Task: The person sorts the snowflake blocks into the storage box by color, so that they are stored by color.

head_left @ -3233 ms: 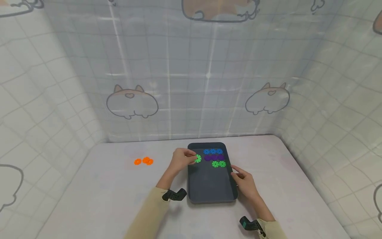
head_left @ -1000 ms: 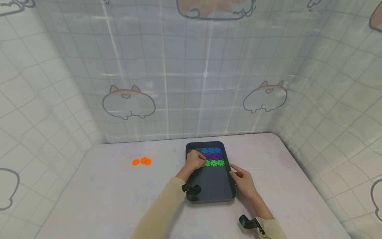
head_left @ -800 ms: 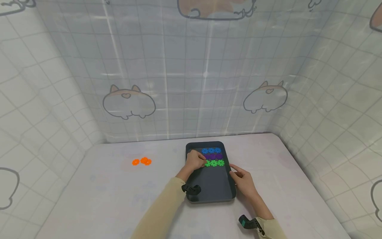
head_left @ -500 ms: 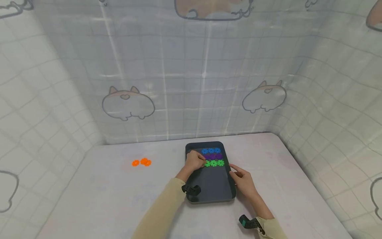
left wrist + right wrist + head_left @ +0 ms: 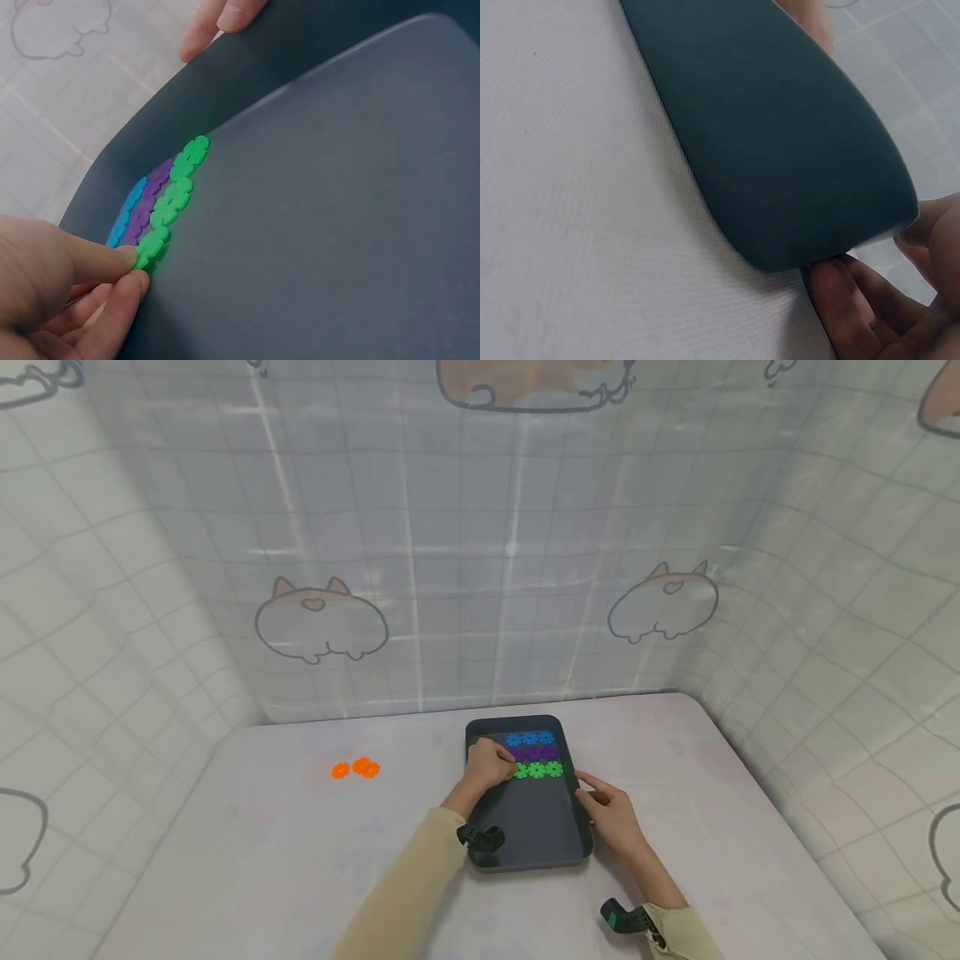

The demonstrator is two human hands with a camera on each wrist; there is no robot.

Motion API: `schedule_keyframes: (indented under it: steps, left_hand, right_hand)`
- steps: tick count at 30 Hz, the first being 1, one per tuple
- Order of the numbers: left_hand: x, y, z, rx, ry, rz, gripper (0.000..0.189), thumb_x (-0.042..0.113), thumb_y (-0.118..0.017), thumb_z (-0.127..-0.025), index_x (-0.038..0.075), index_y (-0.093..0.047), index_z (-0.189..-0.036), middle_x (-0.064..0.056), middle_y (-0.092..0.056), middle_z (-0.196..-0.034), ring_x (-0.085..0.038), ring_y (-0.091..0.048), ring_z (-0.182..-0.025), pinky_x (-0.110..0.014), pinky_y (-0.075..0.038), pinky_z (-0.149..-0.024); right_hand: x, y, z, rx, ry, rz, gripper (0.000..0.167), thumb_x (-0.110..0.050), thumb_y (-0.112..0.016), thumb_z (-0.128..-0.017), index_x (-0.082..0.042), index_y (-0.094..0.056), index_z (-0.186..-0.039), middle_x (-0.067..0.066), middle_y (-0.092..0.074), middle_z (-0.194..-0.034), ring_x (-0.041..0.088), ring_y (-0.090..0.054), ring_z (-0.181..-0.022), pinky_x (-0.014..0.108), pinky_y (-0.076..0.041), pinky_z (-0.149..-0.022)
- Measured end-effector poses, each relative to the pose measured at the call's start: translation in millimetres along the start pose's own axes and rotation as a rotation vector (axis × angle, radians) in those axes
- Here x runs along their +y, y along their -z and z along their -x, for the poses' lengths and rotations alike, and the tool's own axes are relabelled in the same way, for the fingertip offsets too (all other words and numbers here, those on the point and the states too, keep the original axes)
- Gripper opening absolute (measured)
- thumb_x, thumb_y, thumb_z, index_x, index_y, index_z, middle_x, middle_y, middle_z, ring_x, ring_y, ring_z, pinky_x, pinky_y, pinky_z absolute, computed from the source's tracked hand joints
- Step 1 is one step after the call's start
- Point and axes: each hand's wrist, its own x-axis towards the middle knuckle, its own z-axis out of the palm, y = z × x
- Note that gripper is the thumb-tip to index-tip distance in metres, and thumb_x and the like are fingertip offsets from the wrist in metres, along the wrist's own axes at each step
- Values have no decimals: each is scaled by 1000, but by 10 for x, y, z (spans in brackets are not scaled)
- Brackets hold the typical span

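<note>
My left hand [image 5: 489, 763] is inside the dark grey tray [image 5: 534, 828]. In the left wrist view, its thumb and fingers pinch the edge of a green snowflake-shaped disc [image 5: 154, 244]. That disc lies at the near end of a row with two other green discs [image 5: 180, 180]. Beside it run a row of purple discs [image 5: 534, 752] and a row of blue discs [image 5: 531, 738]. My right hand [image 5: 611, 817] holds the tray's right edge; the right wrist view has its thumb and fingers [image 5: 840, 300] against the tray wall.
Three orange discs [image 5: 363, 766] lie on the white table [image 5: 300, 843] left of the tray, two of them overlapping. A patterned curtain [image 5: 465, 635] rises behind and at both sides of the table. Black wrist devices [image 5: 483, 837] sit on both wrists.
My left hand has moved right over the tray and laid the third green disc at the row's left end. In the last second it has hardly moved. My right hand has stayed at the edge.
</note>
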Motion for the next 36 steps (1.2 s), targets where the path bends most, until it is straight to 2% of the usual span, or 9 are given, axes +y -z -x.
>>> schedule_keyframes:
  steps: [10,28,32,36]
  left_hand:
    - [-25,-23,-15,3,26,-20,4,10,-77,-81,6,-78,-80,0,-66,-64,-14,-60,-55,-28,-50,-52]
    - [-5,-12,-10,13,19,-22,6,10,-79,-80,5,-78,-83,-2,-68,-69,-15,-61,-58,-30,-53,-54]
    - [37,27,30,46,-53,-37,8,9,-78,-81,5,-78,-87,-2,-70,-76,-14,-63,-64,-29,-54,-57]
    - [181,221,116,69,-175,-16,11,10,-75,-84,4,-77,-94,-3,-71,-83,-17,-66,-75,-32,-55,-63]
  right_hand:
    - [-20,1,11,1,-2,-9,40,-19,-62,-96,-15,-59,-135,15,-67,-108,24,-60,-87,30,-51,-65]
    - [-37,7,13,14,-2,-3,38,-18,-63,-96,-14,-61,-134,15,-68,-106,23,-60,-84,29,-51,-63]
    - [-30,7,15,11,4,4,38,-18,-63,-96,-13,-60,-134,15,-68,-105,22,-59,-81,29,-50,-61]
    - [-36,14,12,8,4,5,38,-18,-63,-96,-14,-60,-134,15,-67,-105,23,-58,-81,29,-50,-61]
